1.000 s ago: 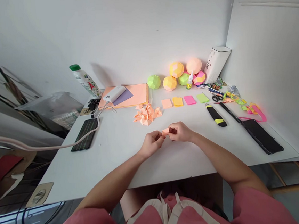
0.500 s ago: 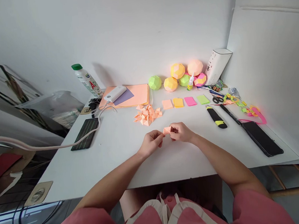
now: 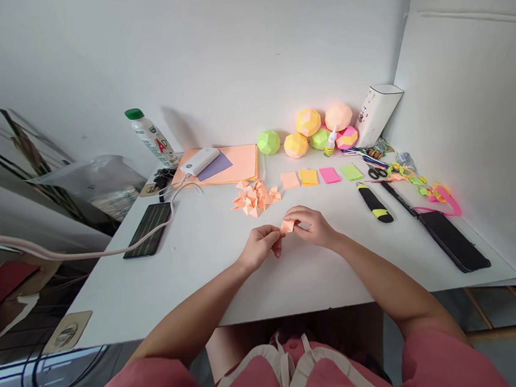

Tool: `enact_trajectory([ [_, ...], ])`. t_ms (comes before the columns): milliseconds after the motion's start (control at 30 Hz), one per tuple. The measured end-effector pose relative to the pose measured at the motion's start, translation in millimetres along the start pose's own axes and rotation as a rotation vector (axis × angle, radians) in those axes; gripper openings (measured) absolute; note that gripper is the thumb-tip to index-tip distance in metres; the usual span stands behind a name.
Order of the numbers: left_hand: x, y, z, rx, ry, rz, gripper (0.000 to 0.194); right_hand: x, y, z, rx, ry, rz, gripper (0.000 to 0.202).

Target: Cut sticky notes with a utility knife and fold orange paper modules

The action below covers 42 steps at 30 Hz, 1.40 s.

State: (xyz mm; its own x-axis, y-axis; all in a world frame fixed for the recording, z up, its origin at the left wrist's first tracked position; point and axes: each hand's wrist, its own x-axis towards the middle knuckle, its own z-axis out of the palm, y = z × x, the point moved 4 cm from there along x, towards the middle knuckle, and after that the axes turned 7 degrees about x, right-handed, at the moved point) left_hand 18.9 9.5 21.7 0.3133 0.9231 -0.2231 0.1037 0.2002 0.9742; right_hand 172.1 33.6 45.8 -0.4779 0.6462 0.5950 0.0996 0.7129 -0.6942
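Note:
Between my two hands, above the middle of the white table, is a small peach piece of folded paper (image 3: 287,226). My left hand (image 3: 261,245) pinches its left edge between thumb and fingers. On the other side, my right hand (image 3: 311,225) grips the right edge, thumb below and fingers over the top. The paper's exact folds are too small to make out. Just beyond my hands lies a heap of folded peach paper pieces (image 3: 255,198). Several faceted paper balls stand at the wall, among them a green ball (image 3: 268,142) and a yellow ball (image 3: 296,145).
Sticky-note stacks, including a pink stack (image 3: 329,175), lie in a row behind my hands. To the right are a utility knife (image 3: 375,203), scissors (image 3: 377,172) and a black case (image 3: 452,241). A black phone-like slab (image 3: 147,230), cable and bottle (image 3: 151,138) stand left.
My right fingers have lifted and straightened slightly over the folded paper, which has turned a little between my hands. The left hand keeps its pinch.

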Motion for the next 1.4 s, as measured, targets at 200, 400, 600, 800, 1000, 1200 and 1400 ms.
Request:
enact_trajectory([
  [200, 2.1, 0.5, 0.6, -0.049, 0.036, -0.005, 0.016, 2.5, -0.1, -2.6, 0.008, 0.007, 0.165, 0.018],
  [400, 4.0, 0.3, -3.9, -0.006, 0.112, 0.108, 0.027, -6.1, 9.1, 6.0, 0.172, -0.11, 0.523, 0.032],
  [600, 4.0, 2.1, -5.6, 0.013, 0.168, 0.107, 0.029, -9.3, 14.6, 7.2, 0.379, -0.009, 0.631, 0.025],
  [800, 4.5, -2.6, -8.8, 0.105, 0.231, 0.109, 0.041, -6.4, 14.0, 5.6, 0.414, 0.008, 0.651, 0.02],
  [1000, 8.5, -17.5, -0.5, 1.184, 0.281, 0.211, 0.047, -14.2, 34.7, 4.5, 0.243, 0.063, 0.736, 0.02],
  [1200, 12.1, -43.0, 9.9, 1.496, 0.178, 0.218, 0.075, -5.9, 49.6, 10.1, 0.022, 0.106, 0.625, 0.017],
  [1400, 10.9, -40.6, 10.0, 1.409, 0.392, 0.316, 0.086, 15.8, 64.3, 27.2, -0.22, 0.05, 0.601, 0.015],
])
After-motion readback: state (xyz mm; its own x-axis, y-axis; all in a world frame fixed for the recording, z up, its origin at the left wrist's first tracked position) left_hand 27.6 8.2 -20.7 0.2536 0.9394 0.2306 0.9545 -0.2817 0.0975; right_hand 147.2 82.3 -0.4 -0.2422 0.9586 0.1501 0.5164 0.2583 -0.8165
